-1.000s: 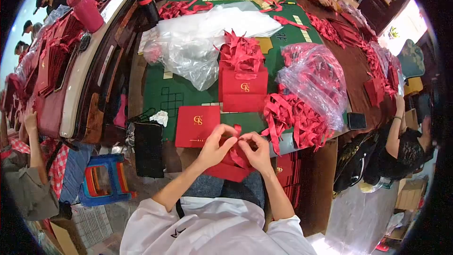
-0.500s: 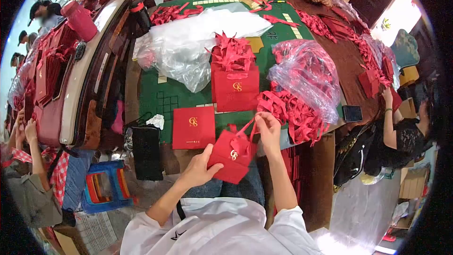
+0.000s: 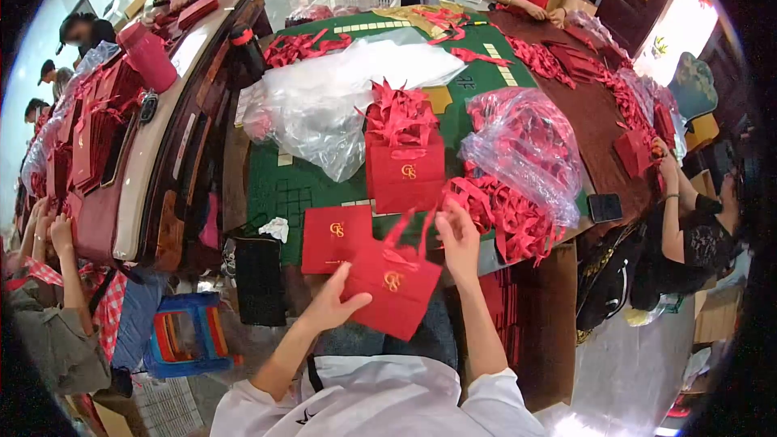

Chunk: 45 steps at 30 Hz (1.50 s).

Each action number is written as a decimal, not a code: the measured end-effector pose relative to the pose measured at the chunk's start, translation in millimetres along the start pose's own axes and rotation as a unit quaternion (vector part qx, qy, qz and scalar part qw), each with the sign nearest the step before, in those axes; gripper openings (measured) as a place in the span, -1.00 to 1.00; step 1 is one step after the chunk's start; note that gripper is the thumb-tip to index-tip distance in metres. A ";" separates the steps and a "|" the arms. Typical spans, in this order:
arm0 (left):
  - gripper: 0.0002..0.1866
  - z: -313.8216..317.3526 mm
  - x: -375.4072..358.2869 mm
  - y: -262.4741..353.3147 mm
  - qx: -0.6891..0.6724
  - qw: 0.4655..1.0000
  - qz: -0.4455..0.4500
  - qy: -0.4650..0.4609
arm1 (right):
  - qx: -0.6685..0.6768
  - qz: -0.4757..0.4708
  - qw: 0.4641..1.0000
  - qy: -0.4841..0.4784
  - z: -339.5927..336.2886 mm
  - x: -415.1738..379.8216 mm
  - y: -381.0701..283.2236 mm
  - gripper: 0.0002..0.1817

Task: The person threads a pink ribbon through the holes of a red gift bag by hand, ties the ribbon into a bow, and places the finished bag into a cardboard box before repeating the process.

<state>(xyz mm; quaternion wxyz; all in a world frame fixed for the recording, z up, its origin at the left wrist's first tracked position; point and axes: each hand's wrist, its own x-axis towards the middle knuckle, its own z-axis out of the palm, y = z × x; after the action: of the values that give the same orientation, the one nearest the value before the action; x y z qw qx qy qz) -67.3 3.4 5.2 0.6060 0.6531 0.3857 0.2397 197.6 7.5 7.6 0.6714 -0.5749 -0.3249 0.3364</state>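
A small red paper gift bag (image 3: 396, 295) with a gold logo is tilted in front of me, below the table's near edge. My left hand (image 3: 330, 303) grips its left side, thumb across the front. Above the bag, my right hand (image 3: 458, 235) pinches its red ribbon handle (image 3: 424, 231), which is pulled up and slightly blurred. Behind my left hand lies a flat red bag (image 3: 328, 231) with the same logo. Farther back, several red bags stand together as a bundle (image 3: 406, 182), ribbons sticking out on top.
Red ribbons in a clear plastic bag (image 3: 522, 137) lie on the right of the green table mat (image 3: 275, 186). A large plastic sheet (image 3: 324, 105) covers the left. A phone (image 3: 605, 208) rests at the right edge. People work around with red bags; blue stools (image 3: 190, 332) stand lower left.
The ribbon that lay across the bag's front is now drawn up above its top. The logo shows more fully, and the bag has shifted slightly down and left.
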 end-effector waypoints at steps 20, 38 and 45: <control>-0.33 26.2 163.9 13.6 0.103 0.962 0.118 0.225 | -0.314 -0.130 0.939 -0.059 -27.9 -78.2 30.2 -0.84; -0.44 -33.9 66.8 -19.8 0.394 0.875 0.116 0.258 | -0.395 -0.296 0.814 -0.305 4.4 -83.8 47.4 -0.38; -0.35 -12.3 58.0 -28.2 0.425 0.878 0.115 0.189 | -0.369 -0.254 0.869 -0.209 -31.1 -74.7 23.4 -0.54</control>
<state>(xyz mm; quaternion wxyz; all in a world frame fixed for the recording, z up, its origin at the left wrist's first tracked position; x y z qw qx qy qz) -48.8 56.1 -29.5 0.1542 0.8299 0.4799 0.2391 179.3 -68.7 -23.2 0.3893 -0.5945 -0.6930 0.1218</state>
